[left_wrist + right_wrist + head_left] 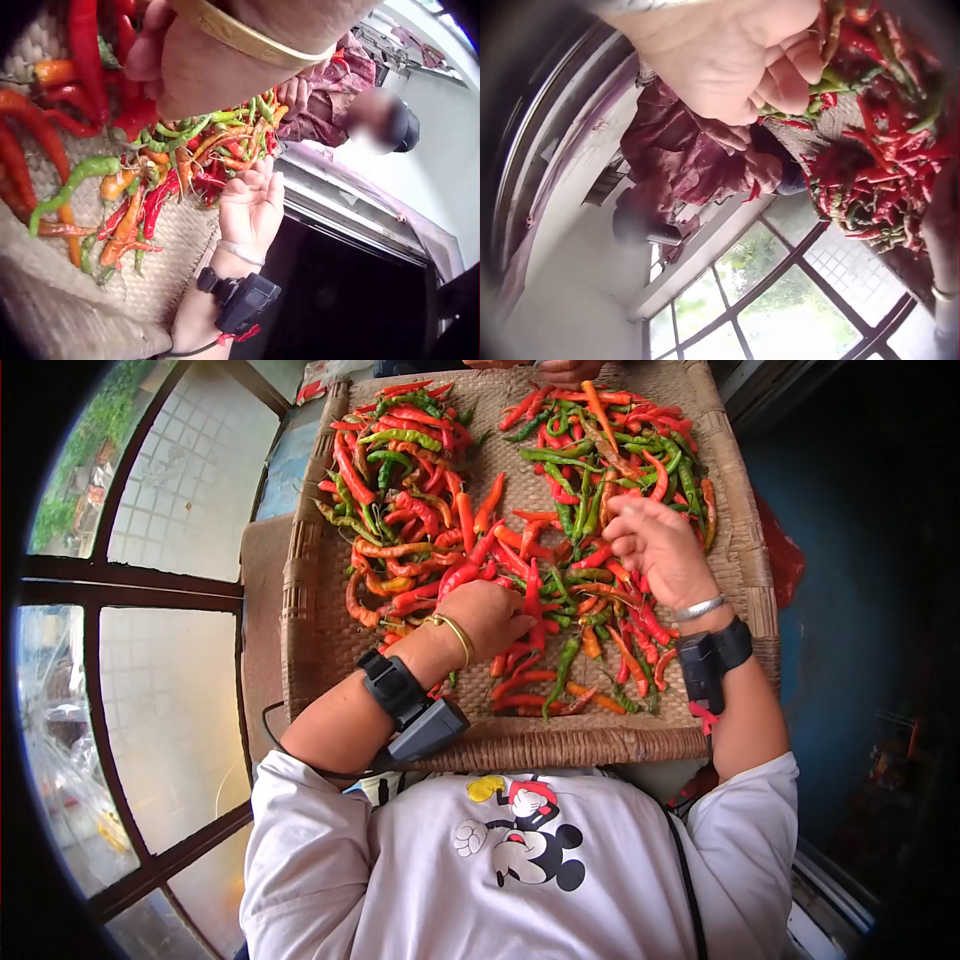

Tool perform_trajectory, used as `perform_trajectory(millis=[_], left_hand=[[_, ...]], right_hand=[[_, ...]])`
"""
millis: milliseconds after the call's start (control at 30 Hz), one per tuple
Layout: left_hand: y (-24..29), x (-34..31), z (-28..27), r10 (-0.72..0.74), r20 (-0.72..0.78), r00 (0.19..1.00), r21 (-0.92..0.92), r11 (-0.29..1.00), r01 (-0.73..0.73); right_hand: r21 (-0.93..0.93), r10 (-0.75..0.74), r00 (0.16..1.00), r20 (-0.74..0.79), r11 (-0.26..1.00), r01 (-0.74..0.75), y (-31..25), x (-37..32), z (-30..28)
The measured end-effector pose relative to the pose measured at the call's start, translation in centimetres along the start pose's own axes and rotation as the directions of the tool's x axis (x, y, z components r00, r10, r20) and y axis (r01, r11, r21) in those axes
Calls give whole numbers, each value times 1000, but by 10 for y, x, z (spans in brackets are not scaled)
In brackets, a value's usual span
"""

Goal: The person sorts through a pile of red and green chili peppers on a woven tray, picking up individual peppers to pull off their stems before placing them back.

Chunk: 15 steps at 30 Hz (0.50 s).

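My left hand reaches down among red chili peppers in the middle of a woven tray. Its fingers point downward and are largely hidden in the head view; the left wrist view has the fingertips right beside a long red chili pepper. I cannot tell whether they grip it. At the tray's right side my right hand hovers over mixed red and green chili peppers. Its fingers are loosely bent, and the palm shows nothing in it from the left wrist view.
Another person's hands are at the tray's far edge. A heap of red and green chili peppers lies at the far left, with more peppers near the front rim. A framed window stands along the left.
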<state>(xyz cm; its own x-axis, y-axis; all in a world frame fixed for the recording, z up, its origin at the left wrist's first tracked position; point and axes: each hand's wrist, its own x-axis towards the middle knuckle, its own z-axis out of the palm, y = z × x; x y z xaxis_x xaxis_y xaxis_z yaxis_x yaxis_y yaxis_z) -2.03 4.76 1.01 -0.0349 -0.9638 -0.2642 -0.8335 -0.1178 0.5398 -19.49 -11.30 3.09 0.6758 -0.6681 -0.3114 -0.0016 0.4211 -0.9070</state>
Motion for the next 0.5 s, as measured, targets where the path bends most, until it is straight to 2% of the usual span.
perform_trajectory(millis=[33, 67, 133, 167, 200, 233, 333, 400, 433, 500], left_hand=[[1, 0, -1, -14, 32, 999, 13, 1000, 13], [0, 0, -2, -28, 64, 998, 26, 999, 26], [-7, 2, 6, -5, 59, 998, -21, 1000, 7], [-10, 3, 9, 20, 55, 998, -68, 998, -17], [-10, 3, 11, 20, 55, 998, -68, 998, -16], [-10, 3, 12, 1, 39, 999, -125, 992, 4], [-13, 5, 21, -14, 23, 1000, -216, 976, 19], [-13, 5, 19, -12, 15, 1000, -247, 969, 16], [-10, 4, 15, -34, 55, 998, -272, 961, 48], [-8, 4, 13, -55, 97, 994, -296, 952, 82]], right_hand=[[-86, 32, 999, 31, 996, -30, 4, -3, 8], [-233, 124, 983, 134, 968, -90, 2, -6, 16], [-483, 305, 913, 272, 864, -145, 2, -13, 31], [-581, 387, 868, 311, 800, -149, 4, -17, 37], [-611, 396, 856, 333, 782, -124, 16, -18, 38], [-675, 401, 871, 284, 729, -115, 26, -19, 42], [-725, 386, 883, 268, 684, -79, 32, -24, 51], [-692, 344, 923, 174, 709, -134, 41, -21, 52], [-693, 342, 923, 176, 709, -130, 43, -20, 52], [-554, 317, 938, 141, 810, -191, 47, -17, 53]])
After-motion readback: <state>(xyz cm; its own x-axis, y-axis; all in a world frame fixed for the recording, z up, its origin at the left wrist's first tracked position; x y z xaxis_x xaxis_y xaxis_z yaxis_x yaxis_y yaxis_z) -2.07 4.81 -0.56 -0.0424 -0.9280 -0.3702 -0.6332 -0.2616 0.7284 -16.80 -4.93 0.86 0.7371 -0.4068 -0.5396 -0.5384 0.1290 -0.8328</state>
